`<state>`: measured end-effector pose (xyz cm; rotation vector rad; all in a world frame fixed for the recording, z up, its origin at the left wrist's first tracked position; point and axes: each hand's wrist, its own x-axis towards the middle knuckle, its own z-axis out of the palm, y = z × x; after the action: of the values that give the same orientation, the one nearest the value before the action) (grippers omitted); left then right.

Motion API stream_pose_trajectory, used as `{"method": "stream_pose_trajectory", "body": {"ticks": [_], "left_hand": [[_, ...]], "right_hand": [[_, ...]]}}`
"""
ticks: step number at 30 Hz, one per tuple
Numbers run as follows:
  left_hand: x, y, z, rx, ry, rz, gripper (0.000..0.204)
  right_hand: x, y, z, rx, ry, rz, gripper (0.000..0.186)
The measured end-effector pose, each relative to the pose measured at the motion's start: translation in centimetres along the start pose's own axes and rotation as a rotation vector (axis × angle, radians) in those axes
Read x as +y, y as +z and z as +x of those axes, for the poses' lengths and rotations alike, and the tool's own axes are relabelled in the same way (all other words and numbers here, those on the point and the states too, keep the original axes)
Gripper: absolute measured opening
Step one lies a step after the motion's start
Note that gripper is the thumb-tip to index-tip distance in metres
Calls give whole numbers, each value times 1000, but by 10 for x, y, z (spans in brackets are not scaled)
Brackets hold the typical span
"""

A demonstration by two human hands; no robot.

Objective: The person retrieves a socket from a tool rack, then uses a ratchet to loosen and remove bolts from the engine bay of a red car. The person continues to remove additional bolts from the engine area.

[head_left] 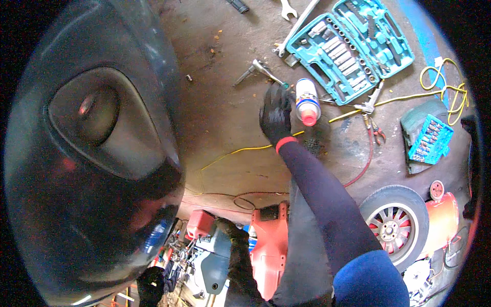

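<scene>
My right hand [276,113], in a black glove with a red cuff, reaches down to the floor. Its fingers are together and bent over the green-tipped handle end of a ratchet wrench [267,71]. A dark extension piece [244,75] angles off the ratchet's head. Just right of this hand is a spray can [307,98] with a red cap. Low at the left, a black-gloved shape that appears to be my left hand [150,285] sits in shadow beside the car body; its fingers are too dark to make out.
Black car bodywork [102,204] fills the left side. Beyond the can lies an open teal socket case [348,56], with an air blow gun [369,102] next to it. A yellow cord [404,97] and red hose [365,163] cross the floor. A wheel [394,227] lies at the right.
</scene>
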<state>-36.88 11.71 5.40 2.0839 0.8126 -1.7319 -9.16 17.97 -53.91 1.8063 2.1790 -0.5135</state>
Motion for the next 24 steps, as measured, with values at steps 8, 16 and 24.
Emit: {"method": "stream_pose_trajectory", "body": {"ticks": [8,16,24], "left_hand": [[6,-9,6,96,-609,-1073,17],[43,37,4,513,-572,-1550,30],[147,81,-99,859,381,-3630,28]], "right_hand": [[8,11,88,-355,257,487,30],[62,-145,-115,-289,71,781,43],[0,-491,-377,-383,-172,1104,28]]}}
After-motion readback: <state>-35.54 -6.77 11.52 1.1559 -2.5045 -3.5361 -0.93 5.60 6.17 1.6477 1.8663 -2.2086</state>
